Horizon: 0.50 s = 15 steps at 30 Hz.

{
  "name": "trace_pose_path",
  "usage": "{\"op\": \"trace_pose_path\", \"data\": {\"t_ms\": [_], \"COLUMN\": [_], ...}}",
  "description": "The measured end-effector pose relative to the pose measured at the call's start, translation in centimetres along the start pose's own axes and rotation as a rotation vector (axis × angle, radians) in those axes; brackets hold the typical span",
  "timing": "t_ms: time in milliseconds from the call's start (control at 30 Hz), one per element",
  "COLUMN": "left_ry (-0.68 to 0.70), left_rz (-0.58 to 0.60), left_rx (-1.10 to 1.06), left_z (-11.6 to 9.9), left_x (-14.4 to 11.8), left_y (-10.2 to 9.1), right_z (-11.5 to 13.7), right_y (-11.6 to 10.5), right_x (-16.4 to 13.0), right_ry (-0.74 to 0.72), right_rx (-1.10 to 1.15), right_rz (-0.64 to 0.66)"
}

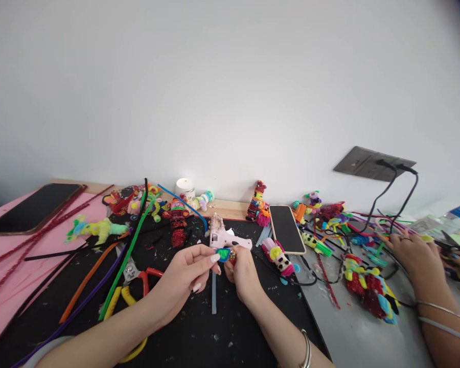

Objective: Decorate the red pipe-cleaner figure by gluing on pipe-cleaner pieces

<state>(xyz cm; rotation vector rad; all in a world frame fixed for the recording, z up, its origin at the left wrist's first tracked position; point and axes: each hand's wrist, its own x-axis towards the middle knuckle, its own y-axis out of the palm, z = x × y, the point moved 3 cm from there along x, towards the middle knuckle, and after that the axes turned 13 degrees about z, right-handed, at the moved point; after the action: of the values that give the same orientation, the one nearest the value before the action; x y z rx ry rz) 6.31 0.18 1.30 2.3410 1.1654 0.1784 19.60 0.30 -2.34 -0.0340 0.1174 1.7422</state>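
Note:
My left hand point(187, 273) and my right hand point(243, 273) meet over a black mat point(199, 332). Between their fingertips they pinch a small craft piece point(226, 254) with a blue-and-green leaf shape and a red and gold part. A pink glue gun point(226, 237) lies just behind the hands, and a clear glue stick point(213, 296) lies on the mat below them. Left of my left hand lie pliers with red and yellow handles point(136, 283) and long pipe cleaners in green, orange and purple point(118, 271).
Pipe-cleaner figures point(176, 214) line the back edge by the white wall, beside a white candle jar point(185, 188). A phone point(286, 229) lies right of centre, another point(32, 207) on pink paper at left. Another person's hands point(417, 255) work at right near a wall socket point(371, 163) with cables.

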Motion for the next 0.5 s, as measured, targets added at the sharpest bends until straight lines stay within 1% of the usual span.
{"op": "trace_pose_path", "data": {"t_ms": [200, 500], "left_ry": [-0.009, -0.03], "left_rz": [0.024, 0.038], "left_rx": [0.024, 0.041], "left_z": [0.32, 0.48], "left_x": [-0.02, 0.1], "left_y": [-0.09, -0.17], "right_z": [0.1, 0.2], "right_y": [0.0, 0.03], "right_x": [0.0, 0.04], "right_ry": [0.066, 0.073], "right_rx": [0.038, 0.043], "right_rz": [-0.038, -0.063]}}
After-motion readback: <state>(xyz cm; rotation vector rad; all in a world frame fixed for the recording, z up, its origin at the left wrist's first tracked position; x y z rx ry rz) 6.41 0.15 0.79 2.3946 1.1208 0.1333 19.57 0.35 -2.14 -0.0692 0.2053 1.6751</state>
